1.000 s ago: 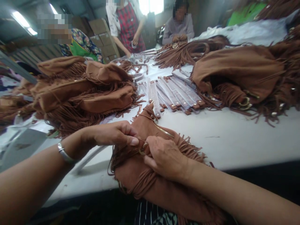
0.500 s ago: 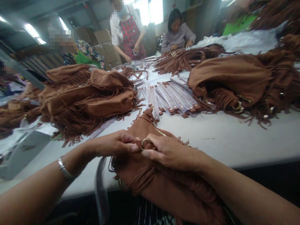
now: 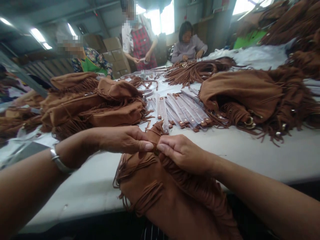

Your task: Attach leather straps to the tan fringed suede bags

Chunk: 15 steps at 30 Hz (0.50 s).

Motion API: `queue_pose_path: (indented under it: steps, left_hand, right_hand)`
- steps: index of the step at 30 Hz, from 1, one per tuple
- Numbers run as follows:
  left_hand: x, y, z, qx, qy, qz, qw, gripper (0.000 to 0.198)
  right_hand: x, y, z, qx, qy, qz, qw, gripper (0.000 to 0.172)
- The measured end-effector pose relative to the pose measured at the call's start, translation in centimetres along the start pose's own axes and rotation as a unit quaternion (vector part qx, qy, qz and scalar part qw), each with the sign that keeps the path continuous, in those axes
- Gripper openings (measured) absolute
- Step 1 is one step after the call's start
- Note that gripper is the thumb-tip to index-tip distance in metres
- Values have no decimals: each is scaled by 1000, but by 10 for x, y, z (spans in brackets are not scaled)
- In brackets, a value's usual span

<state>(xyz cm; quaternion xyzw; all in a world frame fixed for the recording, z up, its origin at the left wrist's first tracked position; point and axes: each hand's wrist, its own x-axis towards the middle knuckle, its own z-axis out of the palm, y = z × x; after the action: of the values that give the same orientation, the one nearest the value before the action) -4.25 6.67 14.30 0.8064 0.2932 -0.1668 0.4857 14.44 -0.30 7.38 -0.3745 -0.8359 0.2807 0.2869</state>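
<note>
A brown suede bag (image 3: 160, 186) with long fringe hangs over the near edge of the white table (image 3: 250, 150). My left hand (image 3: 125, 140) pinches the bag's top from the left, fingers closed on the suede. My right hand (image 3: 182, 154) grips the same spot from the right, thumb and fingers pressed together. The fingertips of both hands almost meet. A silver bracelet (image 3: 58, 160) sits on my left wrist. The metal ring at the bag's top is hidden between my fingers.
Piles of the same brown fringed bags lie at left (image 3: 92, 103) and right (image 3: 250, 96). Wrapped straps (image 3: 180, 108) lie in a row mid-table. A heap of loose straps (image 3: 197, 68) sits farther back. Three people work at the far end.
Both hands have lifted the top of the bag up off the table and drawn it together. The gold ring seen earlier is now covered by my fingers.
</note>
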Motion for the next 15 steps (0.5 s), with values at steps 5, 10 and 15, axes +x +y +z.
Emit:
queue_pose_path:
  steps: [5, 10, 15]
  left_hand:
    - [12, -15, 27, -59, 28, -7, 998, 44]
    - [22, -29, 58, -230, 96, 52, 967, 34]
    - [13, -34, 47, -175, 8, 8, 985, 41]
  right_hand:
    - [-17, 13, 27, 105, 91, 73, 988, 25]
    - [-19, 15, 42, 128, 174, 100, 971, 28]
    - [-15, 19, 38, 77, 90, 19, 993, 30]
